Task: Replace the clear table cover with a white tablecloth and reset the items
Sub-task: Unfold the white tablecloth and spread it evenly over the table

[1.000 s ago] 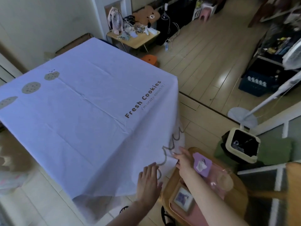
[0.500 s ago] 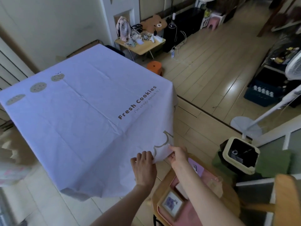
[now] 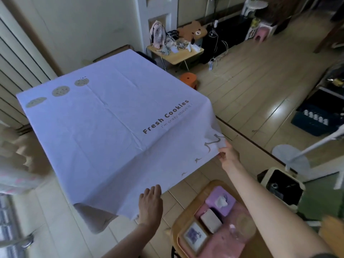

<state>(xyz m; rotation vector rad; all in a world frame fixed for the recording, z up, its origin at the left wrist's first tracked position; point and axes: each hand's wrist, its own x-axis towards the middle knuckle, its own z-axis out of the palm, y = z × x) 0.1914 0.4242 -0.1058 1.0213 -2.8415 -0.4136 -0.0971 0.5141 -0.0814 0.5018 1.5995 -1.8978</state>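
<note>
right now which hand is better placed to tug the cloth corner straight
Right, probably. The right hand pinches the cloth at its near corner; the left hand lies flat on the near edge, gripping nothing.

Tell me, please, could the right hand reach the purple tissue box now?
Probably yes, once freed: the right hand pinches the tablecloth edge, and the purple tissue box lies uncovered beside its forearm.
</note>
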